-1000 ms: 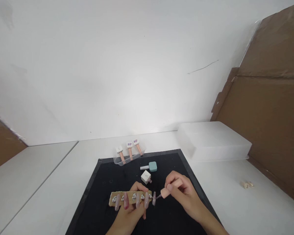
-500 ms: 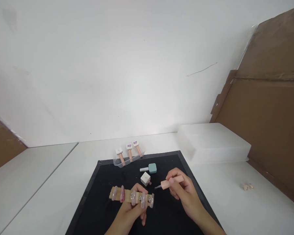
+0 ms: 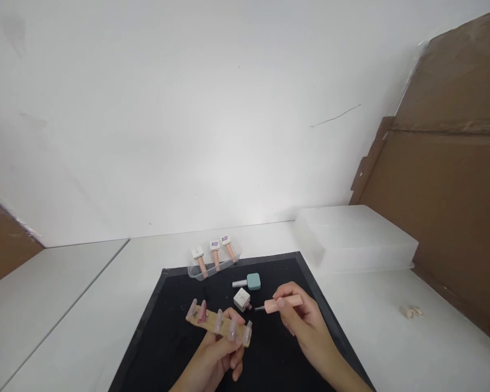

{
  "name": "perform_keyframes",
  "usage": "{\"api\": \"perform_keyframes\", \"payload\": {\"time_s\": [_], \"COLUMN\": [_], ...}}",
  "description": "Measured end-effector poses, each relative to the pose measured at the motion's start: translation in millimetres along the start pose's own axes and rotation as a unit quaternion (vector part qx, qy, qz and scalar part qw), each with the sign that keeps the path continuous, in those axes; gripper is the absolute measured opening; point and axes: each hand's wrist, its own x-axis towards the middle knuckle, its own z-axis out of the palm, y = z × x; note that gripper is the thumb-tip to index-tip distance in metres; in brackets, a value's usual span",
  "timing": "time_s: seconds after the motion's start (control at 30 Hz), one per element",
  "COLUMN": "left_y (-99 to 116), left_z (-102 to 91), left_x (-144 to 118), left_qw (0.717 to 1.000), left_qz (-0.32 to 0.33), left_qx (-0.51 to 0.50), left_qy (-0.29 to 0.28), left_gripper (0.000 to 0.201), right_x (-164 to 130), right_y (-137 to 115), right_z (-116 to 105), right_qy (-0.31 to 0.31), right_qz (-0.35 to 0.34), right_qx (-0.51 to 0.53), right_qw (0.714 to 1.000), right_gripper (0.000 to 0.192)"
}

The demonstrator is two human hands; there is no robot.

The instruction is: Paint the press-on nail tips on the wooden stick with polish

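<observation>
We have the left hand down at six o'clock, fingers closed around a tan nail display strip, lifted above the black mat and tilted, its left end higher. Five long false nails stand along it, pinkish, one a deeper pink. Over at four o'clock from the strip, our right hand has its fingers pinched on a peach polish brush cap, held almost level, the dark brush tip pointing toward nine o'clock and close to the small white polish bottle standing on the mat. Just beyond that, at twelve o'clock, a teal-capped bottle lies on its side. At the mat's far edge a clear tray holds three peach-handled bottles. On the white desk at two o'clock sits a translucent plastic box.
</observation>
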Motion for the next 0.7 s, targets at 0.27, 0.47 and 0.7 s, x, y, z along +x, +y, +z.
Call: {"api": "perform_keyframes", "payload": {"time_s": [0.27,0.47,0.7], "left_y": [1.1,1.5,4.1], "left_z": [-2.7,-2.6,-3.7], "left_x": [2.9,2.2,0.6], "left_qw": [0.996,0.994,0.993], "left_qz": [-0.06,-0.072,-0.074], "left_qx": [-0.054,-0.074,-0.074], "left_qy": [-0.022,-0.035,-0.05], "left_gripper": [0.025,0.024,0.022], "right_x": [-7.4,-4.0,-2.4], "right_y": [2.8,4.4,4.3], "right_z": [-1.4,3.4,0.3], "right_qy": [-0.102,-0.041,-0.04], "right_qz": [0.008,0.01,0.007], "right_qx": [0.017,0.0,0.046], "right_qw": [0.995,0.999,0.998], "right_gripper": [0.026,0.031,0.031]}}
